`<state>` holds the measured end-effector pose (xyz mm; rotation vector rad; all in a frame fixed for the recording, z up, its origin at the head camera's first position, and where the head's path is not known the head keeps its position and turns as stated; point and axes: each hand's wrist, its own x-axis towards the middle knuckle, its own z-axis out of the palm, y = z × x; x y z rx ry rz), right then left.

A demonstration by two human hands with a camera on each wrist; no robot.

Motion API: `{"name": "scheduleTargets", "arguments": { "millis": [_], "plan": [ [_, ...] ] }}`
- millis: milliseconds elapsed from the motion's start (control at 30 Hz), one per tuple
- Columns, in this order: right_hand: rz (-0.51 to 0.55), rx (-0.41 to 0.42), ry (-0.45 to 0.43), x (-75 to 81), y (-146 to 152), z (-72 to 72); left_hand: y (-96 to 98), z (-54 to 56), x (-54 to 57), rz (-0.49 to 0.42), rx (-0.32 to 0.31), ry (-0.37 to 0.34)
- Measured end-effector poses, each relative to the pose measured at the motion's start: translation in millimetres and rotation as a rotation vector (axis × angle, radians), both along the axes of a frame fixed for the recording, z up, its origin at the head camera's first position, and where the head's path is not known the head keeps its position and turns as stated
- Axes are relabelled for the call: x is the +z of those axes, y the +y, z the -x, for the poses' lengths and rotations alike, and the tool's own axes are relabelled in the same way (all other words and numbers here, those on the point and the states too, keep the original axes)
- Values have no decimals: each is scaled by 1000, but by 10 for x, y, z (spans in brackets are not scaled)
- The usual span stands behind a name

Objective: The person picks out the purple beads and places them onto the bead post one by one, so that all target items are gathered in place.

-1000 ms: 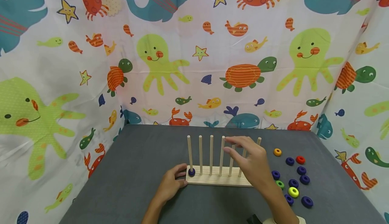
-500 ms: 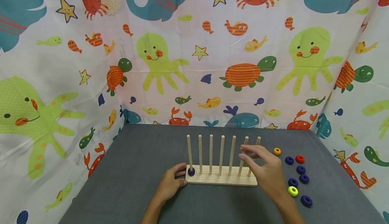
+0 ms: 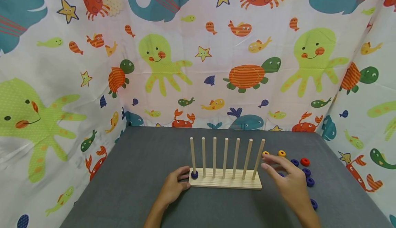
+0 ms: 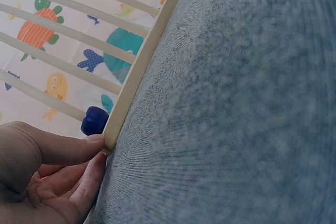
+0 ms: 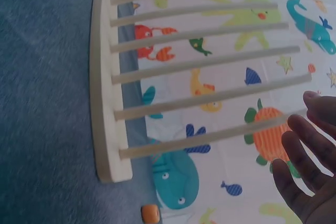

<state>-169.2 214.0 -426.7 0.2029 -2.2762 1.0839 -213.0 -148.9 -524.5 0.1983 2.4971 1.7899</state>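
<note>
A wooden peg stand with several upright pegs stands on the grey table. At its left end my left hand pinches the base; in the left wrist view the thumb lies on the base's edge. One dark blue ring sits low on the leftmost peg, beside that thumb. My right hand hovers just right of the rightmost peg, fingers loosely bent and spread. Nothing is between them in the right wrist view, where the hand shows near the peg tips. All other pegs are bare.
Loose rings lie right of the stand: two orange-yellow ones, a red one and several dark blue ones. My right hand and forearm cover some of them. A patterned sea-animal cloth hangs behind and beside the table.
My right hand has moved right, from over the middle and right pegs to beyond the last peg, uncovering the right pegs and covering some loose rings. The left hand stays at the base.
</note>
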Motion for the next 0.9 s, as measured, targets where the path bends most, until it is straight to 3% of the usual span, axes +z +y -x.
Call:
{"name": "scheduleTargets", "arguments": {
  "millis": [333,900],
  "plan": [
    [5,-113,-87,-185,267,-74,-3,5,-8,2,9,-9],
    [20,-245,-315,-423,704,-181,5,-15,8,21,10,0]
  ]
}}
